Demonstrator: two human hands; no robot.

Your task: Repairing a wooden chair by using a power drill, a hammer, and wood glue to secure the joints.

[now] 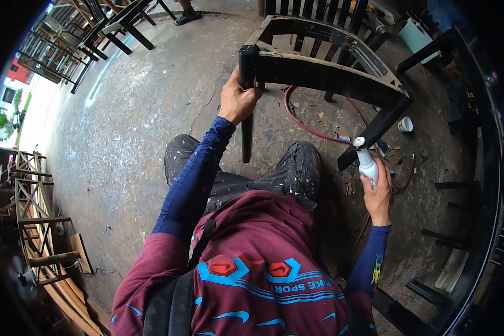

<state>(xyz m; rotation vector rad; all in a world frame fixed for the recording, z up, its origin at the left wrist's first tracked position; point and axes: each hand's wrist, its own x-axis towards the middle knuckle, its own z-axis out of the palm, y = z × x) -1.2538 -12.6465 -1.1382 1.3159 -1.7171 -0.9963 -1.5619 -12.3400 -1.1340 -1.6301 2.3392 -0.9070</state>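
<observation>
A dark wooden chair frame (325, 73) without a seat panel stands in front of me, its top edges showing bare wood. My left hand (239, 102) is closed around its near left leg (246, 59), just below the front rail. In my right hand (379, 193) is a white squeeze bottle (367, 163), tilted with its narrow neck pointing up and away from me. The bottle's tip has whitish stuff on it and lies close to the chair's near right leg (379, 126); I cannot tell whether they touch.
A red hose (288, 106) curls over the concrete floor beneath the chair. A small white cup (405, 124) lies near the right leg. More dark chair frames stand at the right (481, 101) and far left (123, 22). Wooden boards (61, 291) lie at the lower left.
</observation>
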